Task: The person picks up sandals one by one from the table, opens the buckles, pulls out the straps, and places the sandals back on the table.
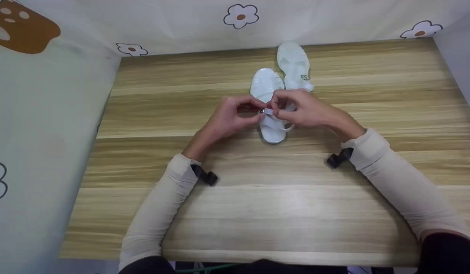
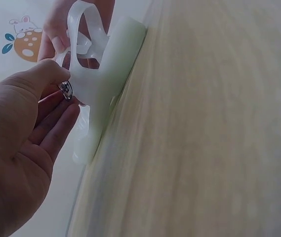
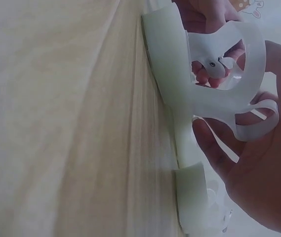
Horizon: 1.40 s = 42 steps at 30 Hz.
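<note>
A white sandal [image 1: 274, 134] lies flat on the wooden table, its toe toward the back wall. Thumb and fingers of my left hand [image 1: 235, 116] pinch the small metal buckle [image 2: 66, 91] at the sandal's side. From the other side, my right hand [image 1: 309, 110] pinches the white ankle strap [image 1: 269, 112] close to that buckle. In the right wrist view the strap [image 3: 256, 59] arches above the heel, with the right fingers partly behind it. Whether the strap end passes through the buckle I cannot tell. Behind and to the right sits the second white sandal [image 1: 292, 57], its own buckle [image 1: 305, 77] visible.
The wood-grain table [image 1: 258, 213] runs toward me. A pale wall covering with printed flowers [image 1: 240, 17] rises at the back and left. Small black devices [image 1: 206, 176] are strapped to both sleeved wrists.
</note>
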### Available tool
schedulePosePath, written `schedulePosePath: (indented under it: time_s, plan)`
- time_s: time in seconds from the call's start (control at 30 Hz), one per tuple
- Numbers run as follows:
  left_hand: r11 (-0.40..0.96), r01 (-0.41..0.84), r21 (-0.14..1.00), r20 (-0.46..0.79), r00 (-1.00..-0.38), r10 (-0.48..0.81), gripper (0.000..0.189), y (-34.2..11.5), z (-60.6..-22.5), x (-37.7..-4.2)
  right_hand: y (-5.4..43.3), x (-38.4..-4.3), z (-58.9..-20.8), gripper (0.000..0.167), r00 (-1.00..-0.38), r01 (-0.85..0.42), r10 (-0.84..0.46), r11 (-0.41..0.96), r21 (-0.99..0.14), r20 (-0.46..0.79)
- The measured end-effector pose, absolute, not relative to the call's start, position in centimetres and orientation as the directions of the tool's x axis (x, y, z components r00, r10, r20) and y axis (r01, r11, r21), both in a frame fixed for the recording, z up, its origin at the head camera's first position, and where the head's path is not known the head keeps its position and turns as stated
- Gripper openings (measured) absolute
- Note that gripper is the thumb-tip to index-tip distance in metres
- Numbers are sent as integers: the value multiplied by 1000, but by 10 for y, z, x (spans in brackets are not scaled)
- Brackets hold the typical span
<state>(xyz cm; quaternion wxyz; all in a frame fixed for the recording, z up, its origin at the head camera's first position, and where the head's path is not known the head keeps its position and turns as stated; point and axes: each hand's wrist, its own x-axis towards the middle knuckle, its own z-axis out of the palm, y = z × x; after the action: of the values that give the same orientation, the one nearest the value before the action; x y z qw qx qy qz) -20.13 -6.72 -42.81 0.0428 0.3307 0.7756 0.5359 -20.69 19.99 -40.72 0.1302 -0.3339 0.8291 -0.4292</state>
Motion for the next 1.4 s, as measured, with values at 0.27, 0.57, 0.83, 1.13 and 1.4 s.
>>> schedulePosePath:
  time_s: [0.27, 0.57, 0.83, 1.13, 1.4]
  plan:
    - [203, 473, 857, 296, -775, 559, 20, -66, -429, -202, 205, -208, -407, 9, -711, -452, -698, 365, -814, 82]
    - [228, 486, 844, 285, -766, 576, 22, -67, -428, -203, 205, -210, -407, 14, -719, -430, -688, 325, -843, 101]
    - [281, 436, 855, 204, -781, 590, 27, -69, -429, -203, 203, -210, -403, 44, -811, -332, -584, 415, -847, 32]
    - [284, 367, 886, 180, -835, 520, 34, -69, -429, -205, 219, -205, -397, 50, -819, -343, -573, 462, -818, 20]
    - [339, 251, 906, 87, -898, 432, 29, -67, -427, -204, 233, -195, -398, 54, -793, -337, -609, 442, -832, -2]
